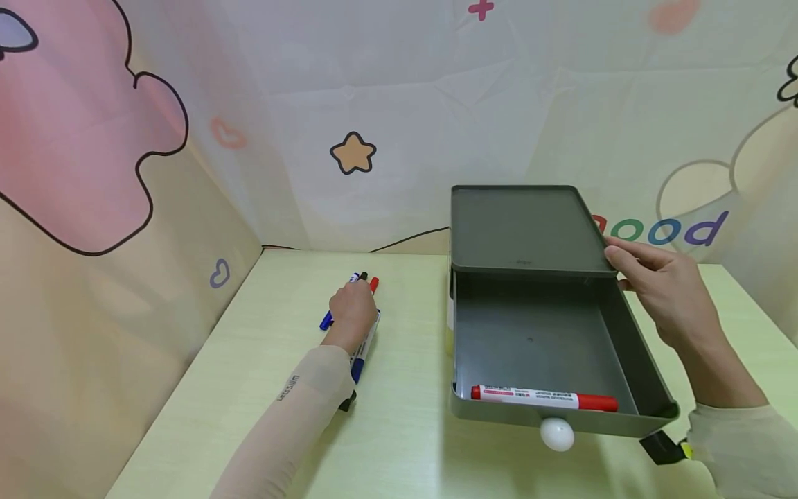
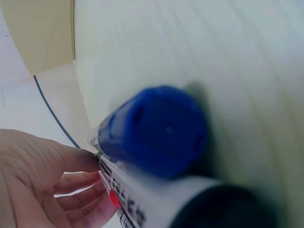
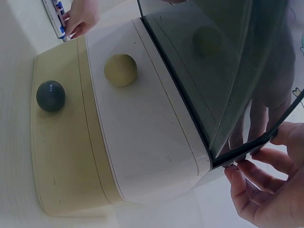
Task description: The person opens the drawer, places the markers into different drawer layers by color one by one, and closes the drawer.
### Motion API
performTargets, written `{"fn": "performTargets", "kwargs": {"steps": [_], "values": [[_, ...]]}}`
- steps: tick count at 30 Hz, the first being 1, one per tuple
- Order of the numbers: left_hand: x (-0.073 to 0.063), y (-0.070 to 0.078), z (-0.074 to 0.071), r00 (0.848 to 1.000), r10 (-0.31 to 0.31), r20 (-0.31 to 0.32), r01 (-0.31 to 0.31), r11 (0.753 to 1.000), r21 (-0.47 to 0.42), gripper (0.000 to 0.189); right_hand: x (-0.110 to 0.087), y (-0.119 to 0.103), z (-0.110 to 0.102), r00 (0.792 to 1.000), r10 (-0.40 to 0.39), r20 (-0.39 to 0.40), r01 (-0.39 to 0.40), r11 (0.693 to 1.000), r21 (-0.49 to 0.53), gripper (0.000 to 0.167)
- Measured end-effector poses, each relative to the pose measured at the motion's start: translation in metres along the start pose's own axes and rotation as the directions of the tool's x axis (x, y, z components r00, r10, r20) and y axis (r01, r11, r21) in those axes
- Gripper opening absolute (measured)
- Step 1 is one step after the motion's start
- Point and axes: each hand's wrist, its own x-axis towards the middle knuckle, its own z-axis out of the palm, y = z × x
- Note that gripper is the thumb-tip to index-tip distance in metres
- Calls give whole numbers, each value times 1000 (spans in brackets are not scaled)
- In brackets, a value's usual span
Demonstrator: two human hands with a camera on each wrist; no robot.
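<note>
Markers (image 1: 366, 344) lie on the table (image 1: 249, 402) at my left hand (image 1: 353, 310) (can't tell if it's gripping), right hand (image 1: 673, 294) pinching the drawer unit (image 1: 520, 229) edge; probably pickup, next calling for a lift toward the drawer (image 1: 530, 346).

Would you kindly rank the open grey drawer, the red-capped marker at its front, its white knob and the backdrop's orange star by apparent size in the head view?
Largest to smallest, by visible area:
1. open grey drawer
2. red-capped marker
3. orange star
4. white knob, somewhat smaller than the star
</note>
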Motion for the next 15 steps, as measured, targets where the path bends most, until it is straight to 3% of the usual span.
{"fn": "performTargets", "kwargs": {"steps": [15], "values": [[0,-8,-18,997,-4,-82,-5,994,-108,10,-1,-1,1,1000,-11,-13,11,1000,11,50]]}}
